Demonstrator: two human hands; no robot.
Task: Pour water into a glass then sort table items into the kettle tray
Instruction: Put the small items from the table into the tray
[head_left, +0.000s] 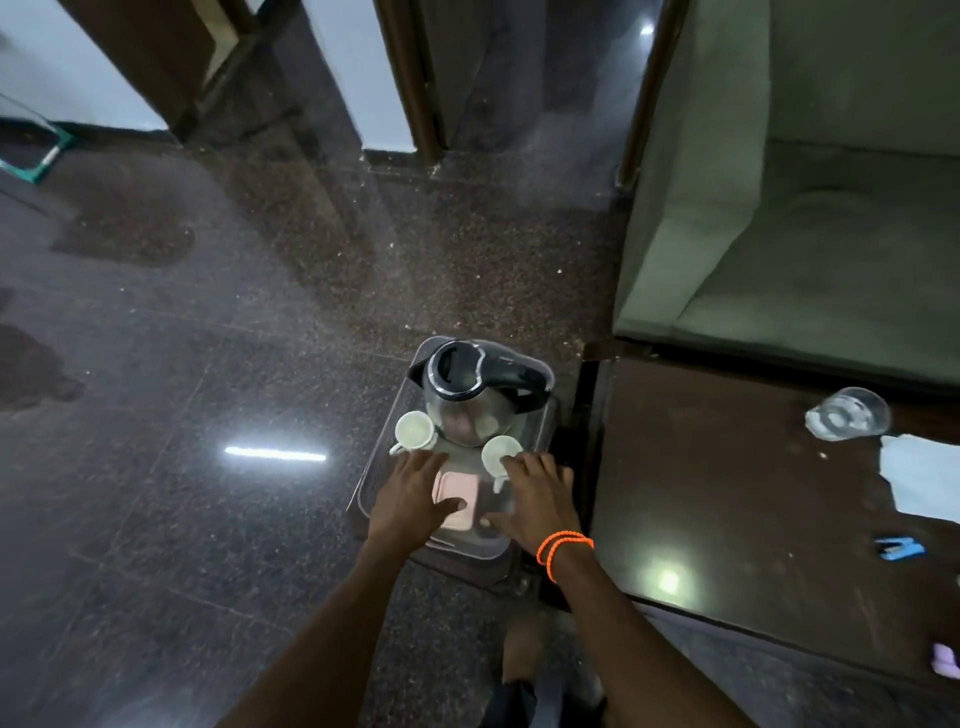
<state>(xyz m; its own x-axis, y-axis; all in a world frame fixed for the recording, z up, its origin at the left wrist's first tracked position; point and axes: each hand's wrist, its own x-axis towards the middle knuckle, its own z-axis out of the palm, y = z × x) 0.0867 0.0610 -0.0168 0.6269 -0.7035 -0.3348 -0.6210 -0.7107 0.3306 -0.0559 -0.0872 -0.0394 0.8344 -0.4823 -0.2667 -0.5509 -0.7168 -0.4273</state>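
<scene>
A steel kettle (470, 395) with a black lid and handle stands at the far end of a clear tray (540, 431) on a low dark stool. Two white cups (414, 430) (500, 454) sit in front of it, and a pink flat box (457, 496) lies in the tray's near half. My left hand (413, 491) hovers over the tray's left part, fingers spread, thumb over the pink box. My right hand (537, 499), with orange bands on the wrist, is spread over the right part, next to the right cup. A clear glass (847, 413) stands on the dark table (727, 493) at right.
On the table lie a white paper napkin (919, 480), a blue clip-like item (898, 548) and a small purple item (946, 660) at the edge. A green sofa (810, 218) stands behind the table. Dark polished floor stretches to the left.
</scene>
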